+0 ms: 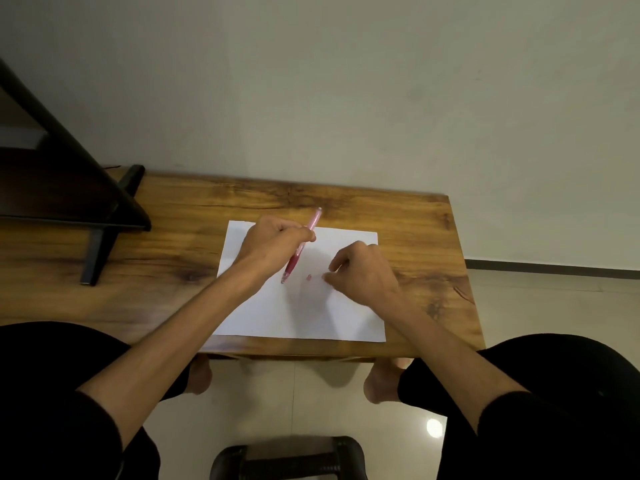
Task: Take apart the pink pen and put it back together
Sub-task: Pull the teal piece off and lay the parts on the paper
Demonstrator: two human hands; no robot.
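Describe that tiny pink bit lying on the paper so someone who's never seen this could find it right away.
On the wooden table lies a white sheet of paper. The tiny pink piece rests near its middle, between the lower tip of the pink pen and the right hand. It lies loose, far smaller than the pen held by the left hand.

Two hands are seen: the left hand (273, 242) and the right hand (363, 271). One pink pen (300, 249) is counted, and one small pink piece (309, 277) is found lying apart from it. One sheet of white paper (311, 317) is laid on one wooden worktop (173, 216). One dark stand (104, 216) is counted at the worktop's left end. Two bare feet (199, 377) are seen on the floor, and one dark stool (287, 459) at the bottom edge.
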